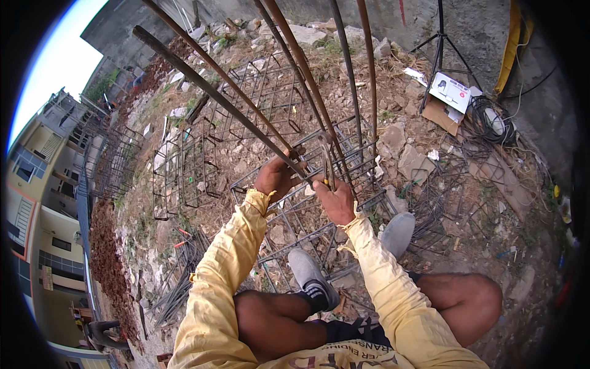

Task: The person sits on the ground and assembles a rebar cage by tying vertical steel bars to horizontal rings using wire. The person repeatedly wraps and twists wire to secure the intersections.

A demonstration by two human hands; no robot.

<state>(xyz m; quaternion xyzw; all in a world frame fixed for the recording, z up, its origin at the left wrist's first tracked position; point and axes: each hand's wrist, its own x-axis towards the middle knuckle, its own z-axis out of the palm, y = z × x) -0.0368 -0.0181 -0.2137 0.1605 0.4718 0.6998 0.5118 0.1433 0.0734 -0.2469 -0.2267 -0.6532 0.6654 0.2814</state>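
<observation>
Where rebar cages (184,166) lie, rubble-strewn ground (418,160).

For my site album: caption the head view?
Both hands grip a rebar cage above rubble.

Views: one only, head camera; no second view to share ground with.
Position: worn on the person's head, above the knees and shoes.
Facing: steeply down and forward over the rebar cage (289,203) to rubble ground.
Nearness: left hand (276,175) and right hand (335,198) close, near centre; bars (246,117) run up past the lens.
Lens: fisheye; dark rim, edges bent; buildings (43,203) curve at left.
Far reach: wall (479,31) at top.
</observation>
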